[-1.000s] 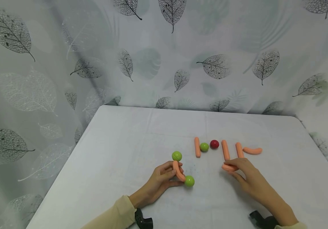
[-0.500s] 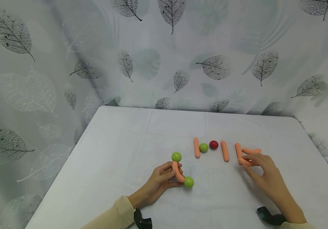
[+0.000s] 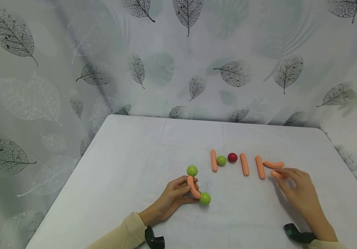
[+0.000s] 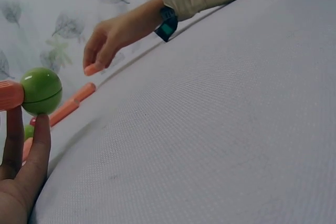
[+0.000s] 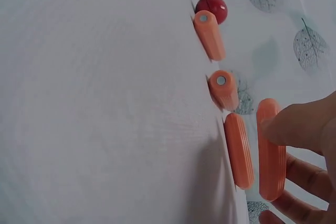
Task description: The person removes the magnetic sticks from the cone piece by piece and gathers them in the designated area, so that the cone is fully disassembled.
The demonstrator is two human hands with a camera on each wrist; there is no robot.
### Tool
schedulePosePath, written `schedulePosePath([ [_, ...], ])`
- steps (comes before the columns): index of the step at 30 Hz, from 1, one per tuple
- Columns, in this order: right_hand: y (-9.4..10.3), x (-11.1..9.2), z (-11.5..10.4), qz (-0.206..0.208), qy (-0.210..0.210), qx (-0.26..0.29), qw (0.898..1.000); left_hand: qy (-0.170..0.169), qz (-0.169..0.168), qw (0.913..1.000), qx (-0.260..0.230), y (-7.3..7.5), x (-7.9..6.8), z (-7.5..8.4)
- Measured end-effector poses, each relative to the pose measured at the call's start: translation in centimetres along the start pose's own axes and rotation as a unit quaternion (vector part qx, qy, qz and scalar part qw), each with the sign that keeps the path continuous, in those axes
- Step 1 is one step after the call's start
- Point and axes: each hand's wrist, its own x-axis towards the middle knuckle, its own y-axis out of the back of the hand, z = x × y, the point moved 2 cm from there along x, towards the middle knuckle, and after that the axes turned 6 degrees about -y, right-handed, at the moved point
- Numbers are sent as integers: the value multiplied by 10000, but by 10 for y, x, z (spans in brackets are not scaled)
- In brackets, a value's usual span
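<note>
In the head view my left hand (image 3: 173, 195) holds a curved orange magnetic rod (image 3: 194, 187) between thumb and fingers. One green ball (image 3: 192, 170) sits at its upper end and a second green ball (image 3: 205, 198) at its lower end. The left wrist view shows a fingertip right at a green ball (image 4: 42, 90) on the rod's ribbed end. My right hand (image 3: 301, 188) pinches another orange magnetic rod (image 5: 271, 166). That rod is up beside a curved orange rod (image 5: 239, 150) lying on the table, partly covered by the thumb.
Across the white table (image 3: 134, 155) runs a loose row: a straight orange rod (image 3: 214, 160), a green ball (image 3: 221, 160), a red ball (image 3: 232, 157), then two more straight rods (image 3: 244, 164) and the curved one. A leaf-patterned curtain (image 3: 166, 72) stands behind the table.
My right hand has moved to the right with its orange rod, past the straight rods to near the curved one. The left hand and its piece have stayed in place.
</note>
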Motion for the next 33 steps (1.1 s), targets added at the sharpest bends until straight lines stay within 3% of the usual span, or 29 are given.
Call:
schedulePosePath([
  [5, 0, 1, 5, 45, -63, -67, 9999, 15, 5, 10000, 23, 0, 0, 0],
  [19, 0, -3, 10, -679, -555, -471, 9950, 62, -8, 9999, 133, 0, -1, -1],
  [27, -2, -1, 10, -636, -332, -407, 9966, 43, -87, 9996, 271, 2, -1, -3],
  [33, -3, -1, 10, -796, -420, -483, 9948, -43, -22, 9993, 366, 1, -1, -2],
])
